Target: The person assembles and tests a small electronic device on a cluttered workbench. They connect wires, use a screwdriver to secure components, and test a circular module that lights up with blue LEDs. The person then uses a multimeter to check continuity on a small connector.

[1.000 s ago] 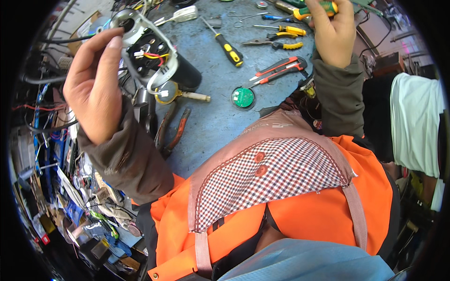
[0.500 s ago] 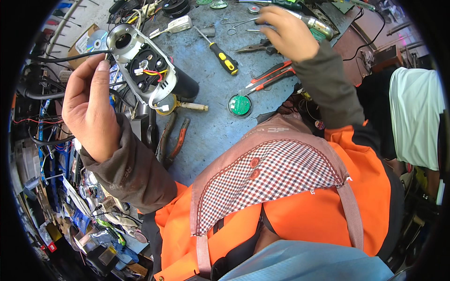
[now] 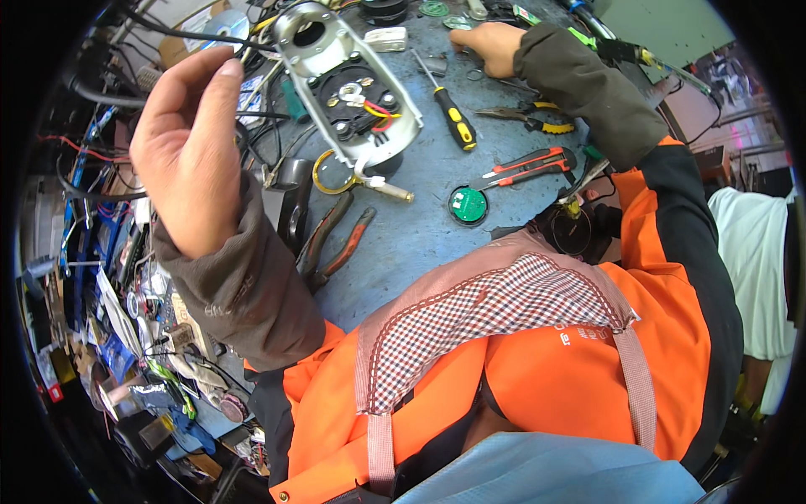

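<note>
My left hand (image 3: 189,155) is raised beside the pale metal housing (image 3: 409,126), its thumb and forefinger bent together near a black cable (image 3: 189,34). What they hold, if anything, is too small to make out. Inside the housing sits a round black part (image 3: 326,92) with red and yellow wires; a white connector hangs at its near end. At the far side of the bench my right hand (image 3: 494,49) has its fingers drawn together, close to a small round disc (image 3: 456,23). Whatever is between those fingertips is hidden.
On the blue bench (image 3: 395,260) lie a yellow-black screwdriver (image 3: 456,119), needle-nose pliers (image 3: 537,119), a red utility knife (image 3: 533,168), a round green circuit board (image 3: 468,204), a magnifying glass (image 3: 319,175) and red-handled pliers (image 3: 348,244). Cables and clutter crowd the left. Another person's pale clothing (image 3: 751,252) shows right.
My right hand has moved away from the needle-nose pliers and scissors-like clamp toward the small discs at the back. The view has shifted; my left hand keeps its pinch beside the housing.
</note>
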Action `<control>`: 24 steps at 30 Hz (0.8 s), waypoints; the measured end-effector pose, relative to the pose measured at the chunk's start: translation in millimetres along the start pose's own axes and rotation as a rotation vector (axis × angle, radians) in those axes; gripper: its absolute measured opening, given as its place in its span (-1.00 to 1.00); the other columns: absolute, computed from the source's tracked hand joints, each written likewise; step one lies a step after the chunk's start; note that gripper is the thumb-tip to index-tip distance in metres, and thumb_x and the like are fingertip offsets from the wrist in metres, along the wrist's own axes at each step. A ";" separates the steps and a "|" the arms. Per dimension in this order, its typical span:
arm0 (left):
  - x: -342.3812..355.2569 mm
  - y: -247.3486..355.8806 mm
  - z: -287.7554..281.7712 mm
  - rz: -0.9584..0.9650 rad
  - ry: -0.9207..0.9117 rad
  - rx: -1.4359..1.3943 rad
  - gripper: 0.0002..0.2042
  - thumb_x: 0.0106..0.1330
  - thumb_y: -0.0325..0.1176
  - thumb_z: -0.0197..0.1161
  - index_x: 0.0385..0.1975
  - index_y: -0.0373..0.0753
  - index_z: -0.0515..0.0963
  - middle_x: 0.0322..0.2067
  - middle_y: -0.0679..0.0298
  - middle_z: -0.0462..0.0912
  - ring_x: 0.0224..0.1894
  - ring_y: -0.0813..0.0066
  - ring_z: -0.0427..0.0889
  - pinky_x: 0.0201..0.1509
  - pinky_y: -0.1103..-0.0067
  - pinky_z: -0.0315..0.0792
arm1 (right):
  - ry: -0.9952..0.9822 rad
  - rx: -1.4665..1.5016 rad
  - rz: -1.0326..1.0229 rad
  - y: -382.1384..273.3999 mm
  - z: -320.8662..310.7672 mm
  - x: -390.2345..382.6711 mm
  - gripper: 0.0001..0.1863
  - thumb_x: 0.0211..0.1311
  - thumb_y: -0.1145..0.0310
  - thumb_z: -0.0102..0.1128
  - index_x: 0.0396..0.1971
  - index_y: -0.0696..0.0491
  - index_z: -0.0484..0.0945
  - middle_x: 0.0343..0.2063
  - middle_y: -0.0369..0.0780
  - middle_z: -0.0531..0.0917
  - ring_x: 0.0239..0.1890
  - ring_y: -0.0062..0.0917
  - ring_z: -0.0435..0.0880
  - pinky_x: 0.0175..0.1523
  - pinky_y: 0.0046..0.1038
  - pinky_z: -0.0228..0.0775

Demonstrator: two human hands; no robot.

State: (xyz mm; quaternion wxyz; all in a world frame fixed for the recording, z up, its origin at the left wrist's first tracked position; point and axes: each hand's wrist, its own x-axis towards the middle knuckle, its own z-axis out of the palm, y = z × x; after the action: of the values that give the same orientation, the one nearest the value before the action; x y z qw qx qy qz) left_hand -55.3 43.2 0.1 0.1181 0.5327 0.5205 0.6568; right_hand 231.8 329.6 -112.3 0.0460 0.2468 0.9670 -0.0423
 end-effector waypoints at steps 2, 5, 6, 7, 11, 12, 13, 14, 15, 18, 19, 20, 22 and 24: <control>-0.7 -0.7 -1.8 -0.002 0.003 0.022 -0.81 0.41 -0.50 0.38 -0.03 -0.41 0.71 -0.18 0.26 0.77 -0.14 0.62 0.67 0.01 0.69 0.51 | -0.008 0.032 -0.012 -5.2 -6.0 0.4 -0.45 -0.05 0.69 0.24 0.04 0.05 0.48 -0.25 0.04 0.70 -0.11 0.07 0.69 -0.05 0.00 0.47; -0.8 -3.6 -3.2 -0.045 0.014 0.018 -0.81 0.42 -0.49 0.39 -0.04 -0.39 0.71 -0.19 0.27 0.76 -0.16 0.63 0.66 -0.01 0.69 0.51 | 0.165 0.025 -0.114 4.6 4.3 -3.1 -0.48 -0.02 0.69 0.21 0.03 0.07 0.48 -0.21 0.01 0.66 -0.10 0.03 0.66 -0.03 -0.05 0.48; 0.1 -5.0 -1.8 -0.068 0.025 0.022 -0.81 0.42 -0.47 0.40 -0.06 -0.41 0.70 -0.22 0.30 0.76 -0.19 0.65 0.65 -0.05 0.71 0.49 | 0.276 0.017 -0.158 11.7 7.0 -2.7 -0.51 0.02 0.69 0.18 0.02 0.08 0.48 -0.20 0.00 0.63 -0.10 0.00 0.65 -0.02 -0.08 0.48; 1.3 -10.5 -0.5 -0.122 0.044 -0.019 -0.79 0.41 -0.42 0.43 -0.08 -0.41 0.67 -0.25 0.30 0.75 -0.24 0.66 0.63 -0.11 0.71 0.48 | 0.388 0.011 -0.203 11.8 4.5 -0.9 -0.54 0.05 0.69 0.15 0.01 0.09 0.49 -0.20 -0.02 0.60 -0.11 -0.04 0.63 -0.01 -0.12 0.48; -4.5 -22.8 17.1 -0.369 0.143 -0.119 -0.50 0.31 -0.08 0.54 -0.05 -0.39 0.55 -0.27 0.25 0.70 -0.37 0.62 0.57 -0.26 0.65 0.47 | 0.666 0.095 -0.201 20.6 -19.1 -4.1 -0.74 0.31 0.58 0.11 -0.03 0.14 0.58 -0.26 -0.21 0.63 -0.20 -0.39 0.62 -0.08 -0.37 0.50; -8.2 -25.6 22.6 -0.425 0.164 -0.156 -0.45 0.32 -0.01 0.52 -0.01 -0.41 0.55 -0.24 0.24 0.70 -0.34 0.58 0.59 -0.20 0.60 0.50 | 0.690 0.185 -0.164 9.0 -30.5 -8.7 -0.79 0.30 0.59 0.14 -0.09 0.16 0.61 -0.29 -0.29 0.70 -0.20 -0.52 0.68 -0.11 -0.39 0.56; -9.1 -35.7 28.4 -0.513 0.106 -0.214 -0.40 0.34 0.07 0.46 0.04 -0.40 0.55 -0.18 0.20 0.71 -0.28 0.51 0.62 -0.11 0.53 0.51 | 0.679 0.864 -0.025 -7.5 -35.2 -19.9 -0.75 0.30 0.59 0.09 -0.06 0.18 0.62 -0.25 -0.26 0.72 -0.19 -0.49 0.69 -0.10 -0.40 0.56; -11.1 -38.3 30.6 -0.600 0.065 -0.257 -0.35 0.36 0.16 0.39 0.09 -0.39 0.54 -0.13 0.16 0.72 -0.21 0.43 0.66 -0.02 0.46 0.53 | 0.721 1.154 -0.049 1.8 -32.7 -18.0 -0.71 0.32 0.55 0.14 0.02 0.19 0.61 -0.25 -0.24 0.70 -0.27 -0.51 0.64 -0.13 -0.42 0.54; -15.8 -34.8 32.0 -0.666 -0.078 -0.335 -0.29 0.42 0.24 0.25 0.22 -0.35 0.51 -0.02 0.07 0.74 -0.04 0.27 0.70 0.14 0.38 0.50 | 0.465 1.382 0.061 -16.3 -67.5 -35.9 -0.66 0.35 0.50 0.21 0.11 0.20 0.58 -0.25 -0.23 0.68 -0.28 -0.53 0.60 -0.14 -0.45 0.51; -26.0 -54.0 60.1 -0.597 -0.183 -0.796 -0.29 0.53 0.28 0.04 0.24 -0.34 0.53 -0.03 -0.06 0.75 0.00 0.02 0.77 0.14 0.20 0.65 | 0.324 1.630 0.097 -60.0 -85.7 -101.4 -0.65 0.52 0.33 0.07 0.16 0.17 0.56 -0.21 -0.24 0.61 -0.28 -0.55 0.53 -0.14 -0.51 0.40; -30.9 -52.5 66.6 -0.616 -0.206 -0.846 -0.27 0.53 0.30 0.01 0.23 -0.34 0.53 -0.07 -0.08 0.75 -0.01 -0.01 0.77 0.10 0.18 0.66 | 0.380 1.656 0.042 -70.3 -71.9 -110.6 -0.64 0.58 0.26 -0.04 0.14 0.15 0.57 -0.20 -0.24 0.58 -0.27 -0.54 0.51 -0.13 -0.53 0.35; -38.4 -51.0 69.8 -0.634 -0.222 -0.886 -0.26 0.52 0.33 -0.01 0.23 -0.33 0.53 -0.10 -0.09 0.76 -0.01 -0.03 0.78 0.06 0.16 0.68 | 0.489 1.610 0.085 -87.8 -58.9 -113.2 -0.41 0.69 -0.01 -0.19 0.27 0.21 0.51 -0.15 -0.32 0.56 -0.26 -0.73 0.42 -0.17 -0.62 0.26; -47.8 -50.2 78.7 -0.562 -0.156 -0.859 -0.34 0.52 0.28 0.00 0.14 -0.30 0.53 -0.22 -0.04 0.75 -0.23 0.05 0.80 -0.08 0.21 0.71 | 0.565 1.690 -0.097 -114.0 -42.1 -125.9 -0.44 0.66 0.02 -0.08 0.30 0.20 0.45 -0.15 -0.31 0.52 -0.22 -0.70 0.40 -0.13 -0.60 0.26; -55.6 -57.6 87.3 -0.550 -0.126 -0.972 -0.41 0.53 0.21 0.02 0.13 -0.27 0.53 -0.20 0.04 0.74 -0.24 0.14 0.78 -0.10 0.28 0.70 | 0.612 1.726 -0.189 -135.6 -39.0 -140.6 -0.49 0.59 0.18 0.07 0.33 0.21 0.38 -0.19 -0.31 0.43 -0.16 -0.63 0.37 -0.06 -0.57 0.26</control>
State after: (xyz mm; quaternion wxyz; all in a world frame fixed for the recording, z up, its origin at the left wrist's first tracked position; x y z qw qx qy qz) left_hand 16.0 77.2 -88.1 0.5480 0.2997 0.2696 0.7329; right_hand 286.8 148.5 -50.2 -0.4156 0.1160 0.5863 -0.6856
